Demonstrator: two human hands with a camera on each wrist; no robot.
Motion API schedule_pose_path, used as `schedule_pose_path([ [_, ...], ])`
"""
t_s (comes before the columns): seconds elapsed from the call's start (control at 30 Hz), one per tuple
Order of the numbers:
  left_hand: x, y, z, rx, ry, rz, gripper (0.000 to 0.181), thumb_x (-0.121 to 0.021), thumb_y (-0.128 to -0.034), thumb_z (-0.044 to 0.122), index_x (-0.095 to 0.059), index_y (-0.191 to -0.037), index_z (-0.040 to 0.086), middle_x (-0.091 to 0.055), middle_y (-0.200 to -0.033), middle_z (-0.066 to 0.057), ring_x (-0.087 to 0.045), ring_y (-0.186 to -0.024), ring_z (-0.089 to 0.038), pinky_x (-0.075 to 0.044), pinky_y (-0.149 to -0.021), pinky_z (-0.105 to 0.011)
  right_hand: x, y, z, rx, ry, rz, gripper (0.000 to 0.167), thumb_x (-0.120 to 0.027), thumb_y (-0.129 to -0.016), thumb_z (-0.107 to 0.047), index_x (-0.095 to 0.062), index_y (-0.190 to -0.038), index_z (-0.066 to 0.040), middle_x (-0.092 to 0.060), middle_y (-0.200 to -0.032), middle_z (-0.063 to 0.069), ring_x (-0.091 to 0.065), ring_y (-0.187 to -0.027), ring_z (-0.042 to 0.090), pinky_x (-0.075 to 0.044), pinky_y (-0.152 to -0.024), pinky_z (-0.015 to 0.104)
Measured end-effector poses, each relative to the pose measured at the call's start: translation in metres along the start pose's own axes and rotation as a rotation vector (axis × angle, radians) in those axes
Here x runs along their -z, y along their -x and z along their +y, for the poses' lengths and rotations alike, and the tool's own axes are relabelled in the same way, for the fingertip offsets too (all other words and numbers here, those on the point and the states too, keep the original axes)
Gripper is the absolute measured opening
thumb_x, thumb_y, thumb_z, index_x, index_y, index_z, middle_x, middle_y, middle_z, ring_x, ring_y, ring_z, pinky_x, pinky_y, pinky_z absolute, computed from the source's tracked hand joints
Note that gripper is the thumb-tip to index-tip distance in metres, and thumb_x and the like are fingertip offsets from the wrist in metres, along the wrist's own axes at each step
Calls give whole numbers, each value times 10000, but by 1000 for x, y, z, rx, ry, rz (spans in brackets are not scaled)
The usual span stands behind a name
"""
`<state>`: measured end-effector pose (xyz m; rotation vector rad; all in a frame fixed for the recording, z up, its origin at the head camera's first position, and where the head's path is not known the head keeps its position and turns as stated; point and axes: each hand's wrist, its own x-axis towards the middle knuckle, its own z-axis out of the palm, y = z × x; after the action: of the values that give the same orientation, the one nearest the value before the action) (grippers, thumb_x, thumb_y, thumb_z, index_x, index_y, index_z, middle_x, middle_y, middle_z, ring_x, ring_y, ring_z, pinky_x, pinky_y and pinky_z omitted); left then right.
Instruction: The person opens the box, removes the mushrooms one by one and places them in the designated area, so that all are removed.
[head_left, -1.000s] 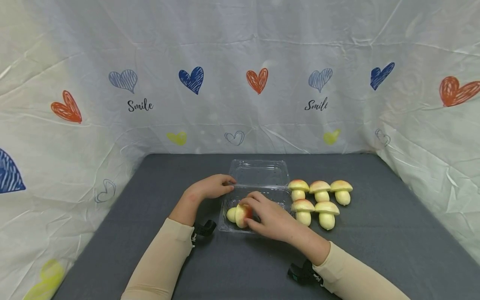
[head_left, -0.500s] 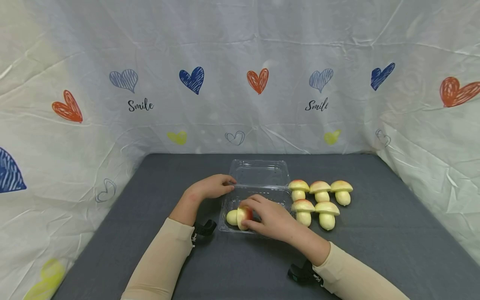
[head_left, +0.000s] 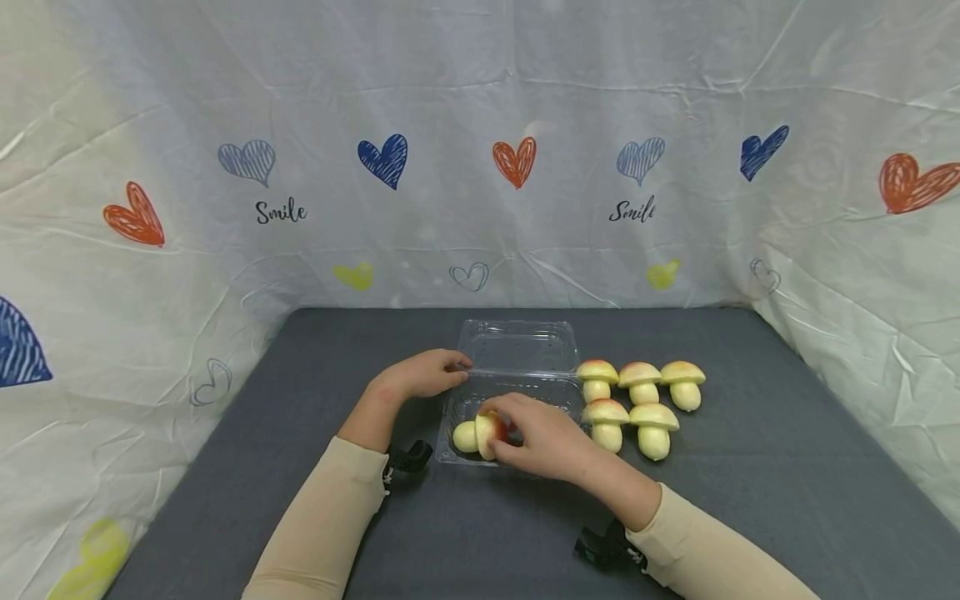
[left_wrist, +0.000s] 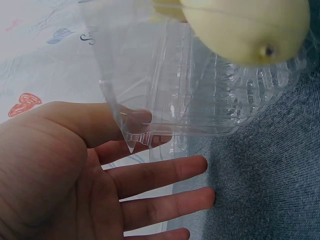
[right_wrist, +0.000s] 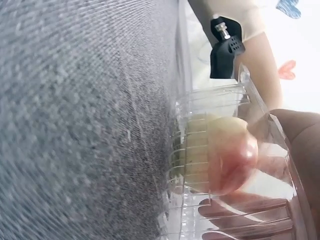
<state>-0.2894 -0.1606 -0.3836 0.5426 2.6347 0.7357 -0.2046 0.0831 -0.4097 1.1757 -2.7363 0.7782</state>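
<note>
A clear plastic clamshell container (head_left: pixel 551 390) lies with its lid (head_left: pixel 517 343) laid back. In its front left part is a mushroom-shaped toy (head_left: pixel 487 437), pale yellow with a reddish cap, its stem turned left. My right hand (head_left: pixel 542 437) reaches into the base and holds the cap between thumb and fingers. In the right wrist view the red cap (right_wrist: pixel 237 162) shows through the clear wall. My left hand (left_wrist: pixel 100 170) pinches the container's left edge near the hinge between thumb and index finger; its other fingers are extended.
Several more mushroom toys (head_left: pixel 653 431) stand in two rows right of the container, the nearest close to its right wall. A dark grey cloth (head_left: pixel 480 533) covers the table. A white curtain (head_left: pixel 450 100) with printed hearts hangs behind and at both sides.
The mushroom toy has shifted slightly right and down in the container, and my right hand has lowered a little with it. My left hand keeps its place at the container's edge.
</note>
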Motion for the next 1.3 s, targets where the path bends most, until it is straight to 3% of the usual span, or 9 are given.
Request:
schedule_pose_path([
  [0.13,-1,0,0,0,4,3,385,-531,-1095,268,-582,-1451,130,-617,-1373,-95,-597,-1246,-290,-536,-971,-483,-1,0,0,-25,-14,-6,375,-752,-959,-387,-653,-1277,-215,-634,-1110,-85,-634,-851,76,-546,-694,267],
  [0.33,-2,-1,0,-3,3,5,384,-530,-1096,270,-581,-1451,133,-614,-1379,-93,-594,-1252,-289,-533,-977,-483,0,-1,0,-43,-16,-3,376,-764,-924,-323,-642,-1258,-203,-617,-1009,-120,-627,-822,85,-530,-667,259],
  [0.47,-2,-2,0,-6,2,4,385,-530,-1096,267,-580,-1452,130,-611,-1382,-96,-592,-1255,-293,-535,-976,-483,0,0,0,-29,-13,-23,442,-728,-929,-282,-635,-1350,-184,-608,-1019,-106,-610,-811,81,-512,-643,254],
  [0.73,-2,-2,0,-6,3,2,384,-528,-1097,273,-581,-1452,135,-618,-1372,-92,-602,-1237,-285,-543,-957,-469,2,1,-1,4,-3,-73,362,-624,-968,-207,-682,-1322,-254,-599,-1261,-27,-572,-841,22,-503,-658,253],
  [1.0,-2,0,0,1,11,6,385,-527,-1096,272,-581,-1452,133,-613,-1377,-100,-599,-1239,-291,-540,-963,-478,2,1,-1,13,4,-73,329,-689,-1008,-288,-659,-1328,-215,-605,-1264,-22,-584,-844,30,-515,-663,259],
  [1.13,-2,0,0,2,12,8,388,-524,-1097,266,-577,-1457,130,-610,-1380,-99,-596,-1243,-292,-539,-962,-475,2,0,1,-4,-1,-48,391,-700,-980,-205,-614,-1358,-151,-609,-1157,-50,-571,-816,62,-500,-637,258],
  [1.3,-2,0,0,2,13,9,390,-520,-1100,266,-573,-1459,125,-609,-1378,-96,-594,-1242,-289,-540,-961,-472,6,0,2,-23,9,-29,400,-704,-930,-130,-630,-1323,-135,-625,-1176,-42,-595,-882,100,-524,-691,281],
])
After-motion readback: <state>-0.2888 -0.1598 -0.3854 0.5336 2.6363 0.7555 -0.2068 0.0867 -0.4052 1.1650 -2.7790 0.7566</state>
